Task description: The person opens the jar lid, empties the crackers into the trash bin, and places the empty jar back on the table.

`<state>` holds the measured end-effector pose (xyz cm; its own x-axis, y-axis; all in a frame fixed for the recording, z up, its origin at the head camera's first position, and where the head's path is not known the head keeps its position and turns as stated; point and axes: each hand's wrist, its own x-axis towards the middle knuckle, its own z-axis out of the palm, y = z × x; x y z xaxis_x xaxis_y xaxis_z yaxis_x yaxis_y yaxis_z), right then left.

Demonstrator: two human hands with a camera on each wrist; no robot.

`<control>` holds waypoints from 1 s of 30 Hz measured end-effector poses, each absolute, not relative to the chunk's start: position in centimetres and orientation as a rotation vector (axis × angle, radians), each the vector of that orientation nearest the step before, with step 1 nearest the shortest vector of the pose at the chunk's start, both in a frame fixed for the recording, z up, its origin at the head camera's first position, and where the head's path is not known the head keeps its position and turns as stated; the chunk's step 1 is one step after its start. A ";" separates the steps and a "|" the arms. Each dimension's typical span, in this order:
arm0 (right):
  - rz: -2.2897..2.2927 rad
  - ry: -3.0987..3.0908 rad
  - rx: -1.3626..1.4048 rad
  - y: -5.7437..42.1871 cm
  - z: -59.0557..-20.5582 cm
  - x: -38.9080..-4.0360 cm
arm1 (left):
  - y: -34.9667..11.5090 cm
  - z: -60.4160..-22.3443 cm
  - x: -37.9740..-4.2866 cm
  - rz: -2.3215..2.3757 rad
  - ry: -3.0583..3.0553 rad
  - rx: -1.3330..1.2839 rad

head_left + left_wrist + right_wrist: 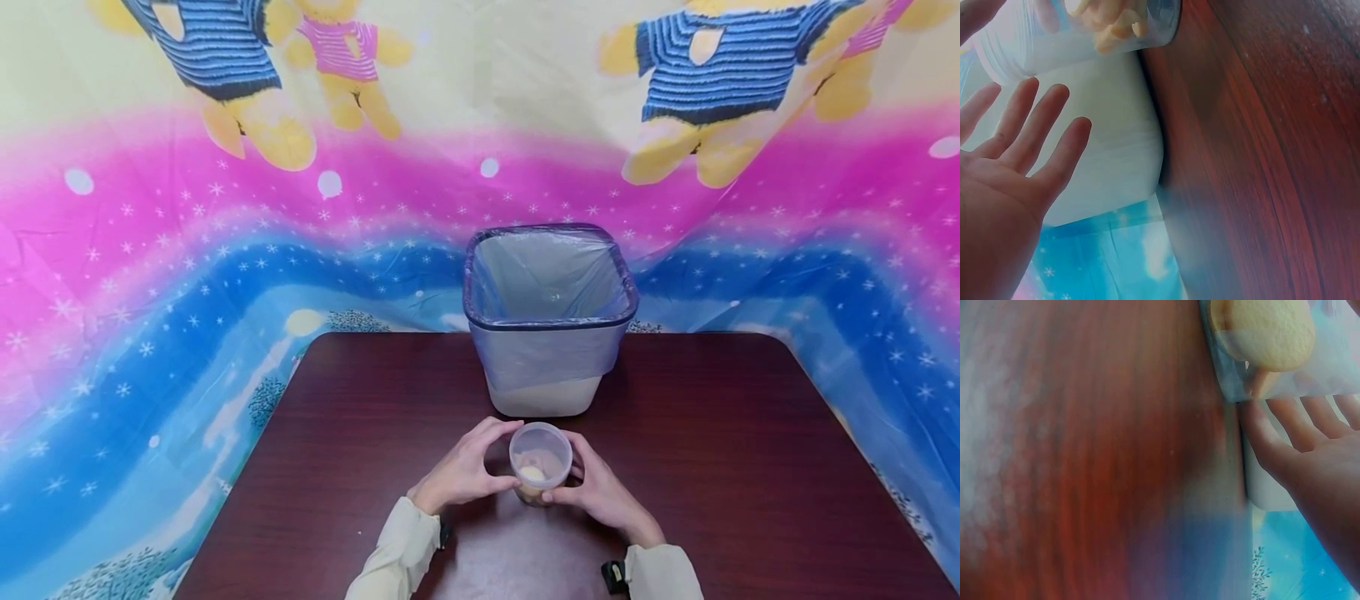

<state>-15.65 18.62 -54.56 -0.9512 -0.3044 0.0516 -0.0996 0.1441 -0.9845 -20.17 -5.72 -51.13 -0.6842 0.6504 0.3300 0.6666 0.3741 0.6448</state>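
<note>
- left hand (467, 468): fingers loosely spread, thumb tip close to the cup;
- cup (540, 446): clear, upright between both hands, biscuits (1266, 334) inside;
- bin (546, 396): just beyond the cup on the table (375, 400), bag (551, 354) over its rim;
- right hand (606, 492): fingers and thumb curved round the cup, gripping it

Smooth plastic for the bin (542, 398); thin, crinkled, shiny film for its liner (551, 354). In front of the bin, clear, glossy plastic for the jar (546, 442); matt, grainy crust for the biscuits (1269, 336) inside. Beneath the bin, polished wood grain for the bench (375, 408); behind it, creased cloth for the backdrop (435, 179).
</note>
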 end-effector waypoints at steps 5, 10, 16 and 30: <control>-1.908 2.282 -0.397 18.6 -54.6 -15.7 | -5.8 -51.1 -20.2 -1.257 -2.572 -1.240; -1.902 2.287 -0.398 18.6 -54.5 -15.7 | -5.8 -51.0 -20.2 -1.273 -2.585 -1.225; -1.893 2.282 -0.383 18.7 -54.6 -15.6 | -5.8 -51.0 -20.3 -1.285 -2.595 -1.219; -1.892 2.264 -0.383 18.7 -54.5 -15.6 | -5.2 -51.1 -20.1 -1.233 -2.626 -1.221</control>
